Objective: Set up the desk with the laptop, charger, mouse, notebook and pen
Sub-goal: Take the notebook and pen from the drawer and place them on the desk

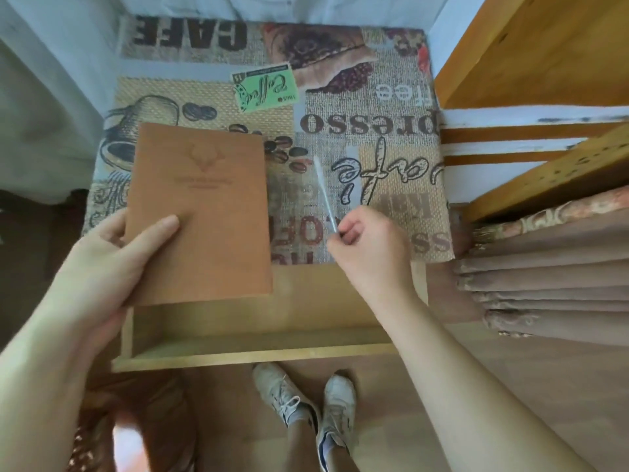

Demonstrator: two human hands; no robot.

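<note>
Brown notebook (200, 212) up in the left hand (112, 264), thumb flat across the cover, fingers curled under its near-left corner. Hanging partly over the table (374, 131) with its coffee-print cloth, partly over the open wooden drawer (258, 338) just below the notebook. Right of the notebook, a pale pen (325, 192), blurred, pinched at its near end in the closed right hand (366, 248), tip angled away over the cloth. Further right of the notebook, wooden shelving (531, 52) and folded brown fabric (544, 277). Below the drawer, two white sneakers (306, 407) on the floor.
</note>
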